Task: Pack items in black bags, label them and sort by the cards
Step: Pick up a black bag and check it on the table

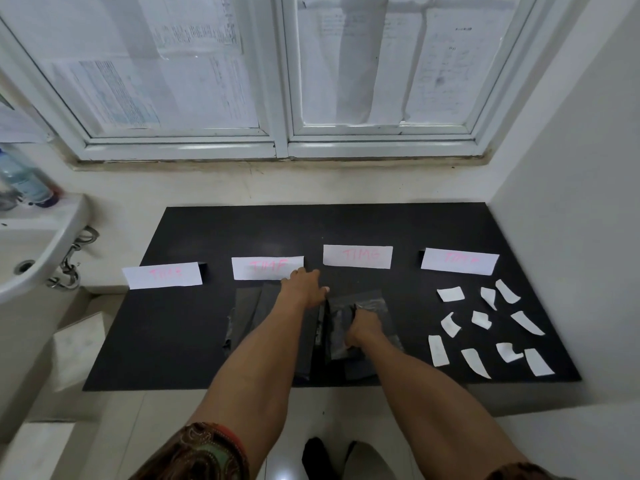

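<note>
from the head view, the black bags (337, 327) lie in a loose overlapping pile at the middle of the dark counter (166, 334), just in front of the row of white cards (267, 268). they look thin, limp and very light, likely slick, so a pinch at an edge should lift one without dragging the rest. the right hand (363, 329) has its fingers curled, gripping the bags. the left hand (306, 284) reaches forward, fingers stretched out, perhaps touching the second card. white paper labels (450, 294) lie scattered to the right. a sink (31, 251) stands to the left and a papered window (284, 98) behind.
</note>
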Action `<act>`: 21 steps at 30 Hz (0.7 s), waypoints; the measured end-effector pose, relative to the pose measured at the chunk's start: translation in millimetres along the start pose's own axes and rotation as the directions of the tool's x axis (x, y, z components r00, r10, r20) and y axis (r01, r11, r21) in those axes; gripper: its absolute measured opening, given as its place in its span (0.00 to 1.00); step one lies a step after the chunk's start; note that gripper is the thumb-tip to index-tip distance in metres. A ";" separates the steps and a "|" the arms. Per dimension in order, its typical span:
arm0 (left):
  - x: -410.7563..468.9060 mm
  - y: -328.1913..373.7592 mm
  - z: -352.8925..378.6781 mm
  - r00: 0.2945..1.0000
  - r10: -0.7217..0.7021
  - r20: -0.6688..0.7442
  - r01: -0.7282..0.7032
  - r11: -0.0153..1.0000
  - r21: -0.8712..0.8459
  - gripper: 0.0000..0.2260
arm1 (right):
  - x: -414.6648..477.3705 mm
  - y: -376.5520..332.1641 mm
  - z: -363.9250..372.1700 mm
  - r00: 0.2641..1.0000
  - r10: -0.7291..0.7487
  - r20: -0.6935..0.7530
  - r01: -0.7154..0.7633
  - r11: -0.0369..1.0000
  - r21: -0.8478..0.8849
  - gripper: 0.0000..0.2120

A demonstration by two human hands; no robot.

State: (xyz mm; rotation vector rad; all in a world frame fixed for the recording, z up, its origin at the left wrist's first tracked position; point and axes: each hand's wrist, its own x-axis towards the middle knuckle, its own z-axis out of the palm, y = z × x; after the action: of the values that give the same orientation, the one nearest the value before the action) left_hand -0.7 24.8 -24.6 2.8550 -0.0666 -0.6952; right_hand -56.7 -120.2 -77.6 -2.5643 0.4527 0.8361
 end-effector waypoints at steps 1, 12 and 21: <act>-0.1 0.6 -0.8 1.000 0.001 -0.002 -0.001 1.000 0.002 0.23 | 0.0 0.0 -2.7 1.000 0.009 0.000 -0.009 1.000 -0.005 0.35; -2.0 28.9 -14.0 0.998 0.042 -0.045 -0.042 0.999 0.007 0.23 | -3.8 19.7 -56.3 0.988 0.118 0.103 -0.138 0.967 0.215 0.20; 2.6 88.4 -31.4 0.993 0.102 -0.060 -0.116 0.941 -0.317 0.30 | -15.0 51.7 -122.7 0.998 0.016 0.058 -0.060 0.426 0.903 0.14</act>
State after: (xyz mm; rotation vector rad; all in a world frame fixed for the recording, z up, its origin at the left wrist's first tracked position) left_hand 16.4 -56.1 19.7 2.5322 -0.0950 -0.5641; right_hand -30.4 -219.7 8.2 -1.4880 0.7097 0.4284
